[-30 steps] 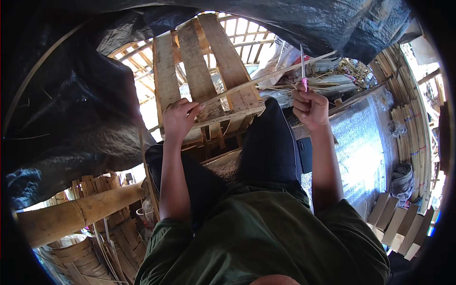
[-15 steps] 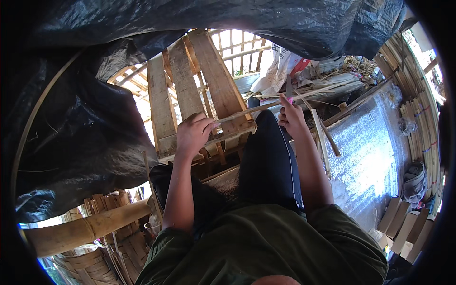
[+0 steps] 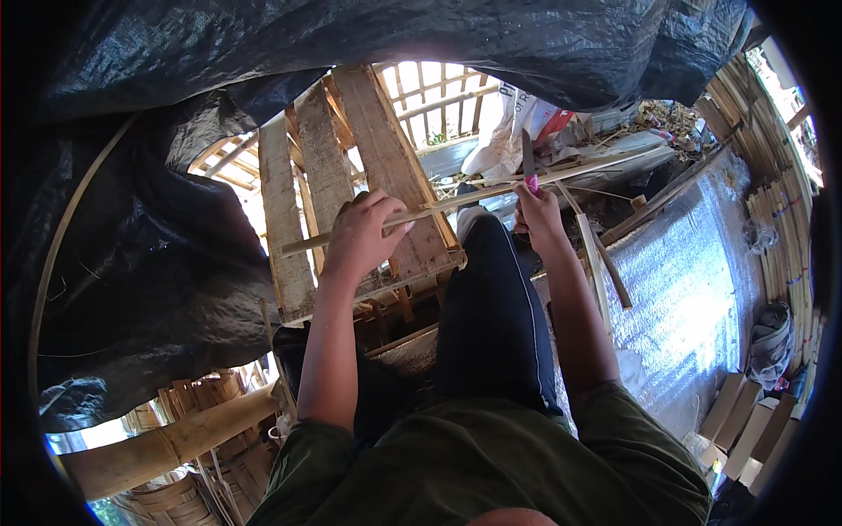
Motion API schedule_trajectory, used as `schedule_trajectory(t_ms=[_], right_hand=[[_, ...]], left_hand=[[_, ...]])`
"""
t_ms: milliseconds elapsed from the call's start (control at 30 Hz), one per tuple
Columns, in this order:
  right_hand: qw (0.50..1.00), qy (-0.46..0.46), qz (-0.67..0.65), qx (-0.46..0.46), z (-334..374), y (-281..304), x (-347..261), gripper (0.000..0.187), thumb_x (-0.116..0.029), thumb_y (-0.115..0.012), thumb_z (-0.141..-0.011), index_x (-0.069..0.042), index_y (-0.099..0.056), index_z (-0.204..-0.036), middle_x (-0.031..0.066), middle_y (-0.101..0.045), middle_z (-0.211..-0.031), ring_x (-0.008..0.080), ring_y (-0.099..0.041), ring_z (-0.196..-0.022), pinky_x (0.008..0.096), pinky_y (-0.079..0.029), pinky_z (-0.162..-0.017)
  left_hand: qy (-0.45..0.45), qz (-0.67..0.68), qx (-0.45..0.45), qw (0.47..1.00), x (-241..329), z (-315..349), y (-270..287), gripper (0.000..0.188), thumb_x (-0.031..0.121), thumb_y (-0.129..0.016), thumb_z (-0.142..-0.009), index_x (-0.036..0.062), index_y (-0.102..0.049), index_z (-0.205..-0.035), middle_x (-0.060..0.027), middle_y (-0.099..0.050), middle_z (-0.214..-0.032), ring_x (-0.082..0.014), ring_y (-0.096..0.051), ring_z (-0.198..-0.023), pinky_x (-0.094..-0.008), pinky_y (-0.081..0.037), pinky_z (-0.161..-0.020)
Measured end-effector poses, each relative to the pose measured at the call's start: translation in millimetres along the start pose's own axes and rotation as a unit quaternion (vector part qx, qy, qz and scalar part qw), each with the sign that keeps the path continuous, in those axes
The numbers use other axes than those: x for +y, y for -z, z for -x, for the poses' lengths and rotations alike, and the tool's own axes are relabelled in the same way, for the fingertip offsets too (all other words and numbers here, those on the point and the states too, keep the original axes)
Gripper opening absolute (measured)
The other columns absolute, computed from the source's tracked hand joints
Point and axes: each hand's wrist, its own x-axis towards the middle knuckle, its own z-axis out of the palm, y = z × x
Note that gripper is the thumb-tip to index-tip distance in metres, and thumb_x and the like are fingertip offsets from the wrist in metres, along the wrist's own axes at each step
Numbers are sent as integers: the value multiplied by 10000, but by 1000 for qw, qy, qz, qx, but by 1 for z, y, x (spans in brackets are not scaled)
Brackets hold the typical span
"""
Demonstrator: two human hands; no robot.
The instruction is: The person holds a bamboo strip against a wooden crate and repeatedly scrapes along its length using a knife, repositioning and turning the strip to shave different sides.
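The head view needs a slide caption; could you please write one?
Left hand on a thin strip above wooden slats; right hand holding a pink-handled knife.

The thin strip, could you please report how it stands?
Left hand holding thin strip; right hand gripping pink-handled knife, blade pointing away; wooden boards below strip.

Slatted wooden worktop (image 3: 381, 158) stands at 11 o'clock, a pale strip (image 3: 452, 203) crossing it toward 2 o'clock, contact unclear.
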Motion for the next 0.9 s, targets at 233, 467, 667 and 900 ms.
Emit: schedule_trajectory(t_ms=[233,467,667,900], right_hand=[[999,-6,36,-33,-22,-1,7,324,-295,-623,-978,-129,-435,-772,-47,-384,-566,53,-334,-405,255,-247,-368],[983,89,136,82,-30,17,-10,441,-436,-487,-1038,-51,-558,-834,0,-472,-565,114,-428,-413,319,-330,-383],[876,214,432,18,-3,-21,10,488,-357,-364,-1045,21,-643,-912,283,-667,-832,461,-653,-866,520,-495,-732],[848,226,458,140,-24,-15,-2,482,-371,-465,-1015,38,-690,-894,305,-654,-777,472,-662,-788,515,-512,-686]], left_hand=[[23,67,47,996,-10,0,-30,219,266,-766,-847,78,-747,-957,-57,-648,-905,-255,-651,-849,-376,-532,-756],[6,-50,107,993,-17,0,-45,205,295,-756,-851,97,-761,-903,-52,-581,-709,-244,-619,-648,-362,-517,-614],[-39,-95,175,979,-18,0,-54,217,363,-723,-859,147,-725,-847,-29,-524,-680,-214,-608,-616,-352,-507,-567],[30,-57,137,988,-17,-4,-53,246,401,-728,-853,156,-728,-830,-1,-624,-752,-201,-667,-690,-326,-538,-614]])
